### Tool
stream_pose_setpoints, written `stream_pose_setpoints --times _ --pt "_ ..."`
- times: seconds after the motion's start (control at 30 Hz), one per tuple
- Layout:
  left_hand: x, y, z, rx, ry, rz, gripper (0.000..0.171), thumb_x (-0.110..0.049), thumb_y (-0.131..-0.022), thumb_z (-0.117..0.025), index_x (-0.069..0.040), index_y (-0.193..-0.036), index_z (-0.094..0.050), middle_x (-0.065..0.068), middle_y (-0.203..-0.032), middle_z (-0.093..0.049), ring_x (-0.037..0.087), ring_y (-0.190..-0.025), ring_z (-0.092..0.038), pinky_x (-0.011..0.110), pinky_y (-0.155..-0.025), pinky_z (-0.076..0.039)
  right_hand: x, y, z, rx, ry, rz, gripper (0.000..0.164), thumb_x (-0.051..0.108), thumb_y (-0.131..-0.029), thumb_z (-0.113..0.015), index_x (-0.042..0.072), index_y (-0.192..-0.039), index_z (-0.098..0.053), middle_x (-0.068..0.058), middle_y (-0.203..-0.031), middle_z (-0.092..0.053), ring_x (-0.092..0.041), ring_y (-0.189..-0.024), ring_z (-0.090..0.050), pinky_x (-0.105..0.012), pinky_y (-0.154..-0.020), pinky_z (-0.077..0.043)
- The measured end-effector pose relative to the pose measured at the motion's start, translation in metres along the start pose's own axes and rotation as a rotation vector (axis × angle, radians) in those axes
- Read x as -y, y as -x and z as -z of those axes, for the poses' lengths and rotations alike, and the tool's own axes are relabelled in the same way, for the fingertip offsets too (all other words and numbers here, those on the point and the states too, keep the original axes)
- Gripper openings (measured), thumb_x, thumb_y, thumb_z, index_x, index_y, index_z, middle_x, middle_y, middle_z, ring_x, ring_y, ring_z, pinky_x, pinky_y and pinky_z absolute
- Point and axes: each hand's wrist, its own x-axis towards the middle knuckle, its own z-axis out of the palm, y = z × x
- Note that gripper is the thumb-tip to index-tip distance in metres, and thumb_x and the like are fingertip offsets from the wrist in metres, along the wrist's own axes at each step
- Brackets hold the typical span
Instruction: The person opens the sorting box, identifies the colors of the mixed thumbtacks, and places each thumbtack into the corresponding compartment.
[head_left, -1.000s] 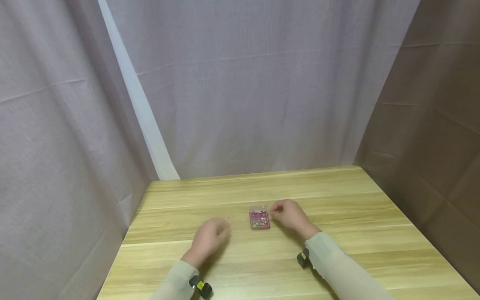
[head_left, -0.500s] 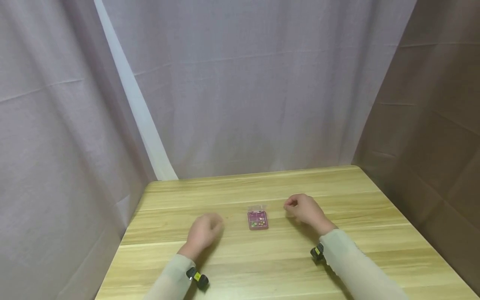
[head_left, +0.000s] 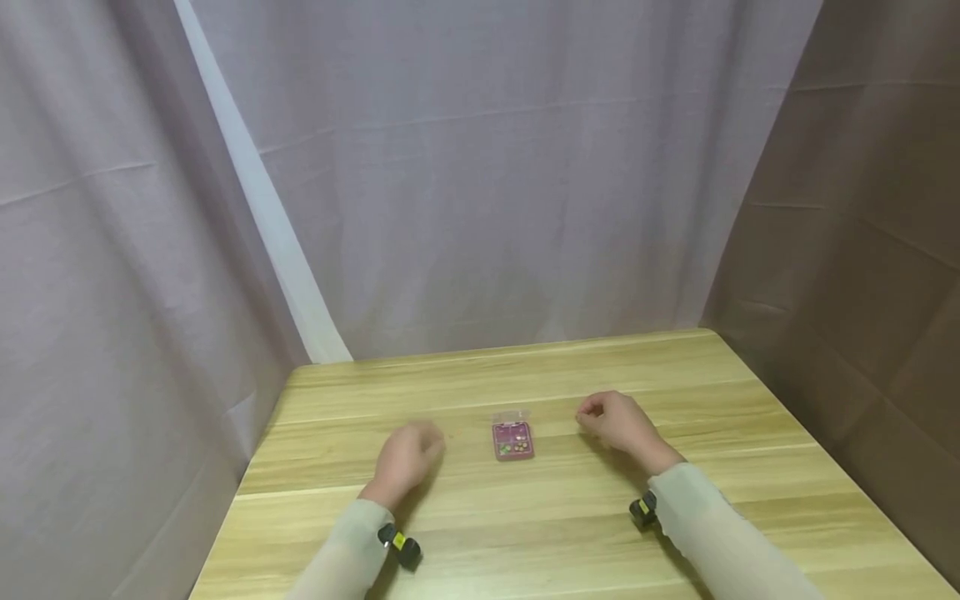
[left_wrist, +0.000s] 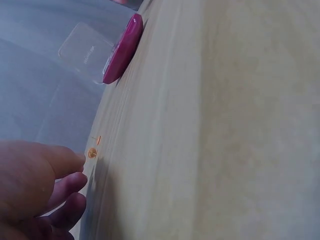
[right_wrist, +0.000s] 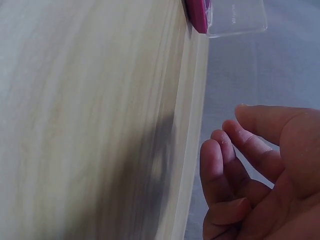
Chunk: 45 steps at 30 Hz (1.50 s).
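A small magenta compartment box (head_left: 513, 442) stands on the table with its clear lid (left_wrist: 82, 54) raised. Green pieces lie in its near left compartment and yellowish ones in the near right; a few pale ones sit behind those. Left of the box, my left hand (head_left: 405, 461) hovers low, blurred in the head view, fingers loosely bent. Right by its fingertips are two orange thumbtacks (left_wrist: 92, 153), discs with thin pins. On the box's other side, my right hand (head_left: 618, 422) has its fingers loosely bent and thumb apart from them, nothing between.
The wood-grain table (head_left: 480, 533) ends at a grey curtain (head_left: 480, 208) behind, with more curtain along both sides. A black camera (head_left: 400, 546) is strapped to the left wrist, another camera (head_left: 642, 510) to the right.
My right hand has drawn away from the box to the right. My left hand has shifted slightly left and stays near the tacks. The box has not been moved.
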Motion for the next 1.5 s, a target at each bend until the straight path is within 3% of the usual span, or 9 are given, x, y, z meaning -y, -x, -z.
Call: stream_pose_setpoints --times 0.63,0.97,1.27,1.5 --pt "0.000 -0.014 -0.004 0.023 -0.051 -0.049 0.019 -0.027 -0.090 -0.068 -0.017 -0.106 -0.072 0.004 -0.106 -0.073 0.021 -0.098 -0.063 0.046 -0.090 -0.054 -0.001 0.005 -0.002 -0.013 0.024 0.008 0.012 0.025 -0.092 -0.067 0.014 -0.095 -0.072 -0.006 -0.088 -0.071 -0.016 -0.059 -0.061 -0.033 -0.051 -0.054" --pt "-0.001 -0.013 -0.001 0.033 -0.056 -0.003 0.017 -0.027 -0.091 -0.065 -0.018 -0.103 -0.073 0.003 -0.106 -0.074 0.021 -0.100 -0.063 0.047 -0.091 -0.054 0.009 0.008 -0.006 -0.011 0.034 0.037 0.010 0.024 -0.091 -0.068 0.015 -0.093 -0.072 -0.003 -0.087 -0.071 -0.017 -0.067 -0.063 -0.035 -0.062 -0.054" --pt "0.000 -0.014 -0.002 0.034 -0.055 -0.019 0.012 -0.024 -0.091 -0.063 -0.021 -0.096 -0.073 0.000 -0.100 -0.075 0.018 -0.096 -0.064 0.045 -0.089 -0.055 0.009 0.008 -0.009 -0.012 0.033 0.039 0.010 0.023 -0.091 -0.068 0.015 -0.092 -0.072 -0.002 -0.084 -0.070 -0.017 -0.065 -0.062 -0.035 -0.058 -0.054" --pt "-0.003 -0.016 -0.005 0.000 -0.037 -0.068 0.009 -0.021 -0.091 -0.065 -0.021 -0.082 -0.070 -0.004 -0.082 -0.071 0.014 -0.079 -0.061 0.043 -0.076 -0.056 0.006 0.007 -0.008 -0.004 0.032 0.028 0.009 0.023 -0.091 -0.068 0.015 -0.092 -0.072 -0.003 -0.085 -0.071 -0.018 -0.067 -0.063 -0.035 -0.061 -0.054"
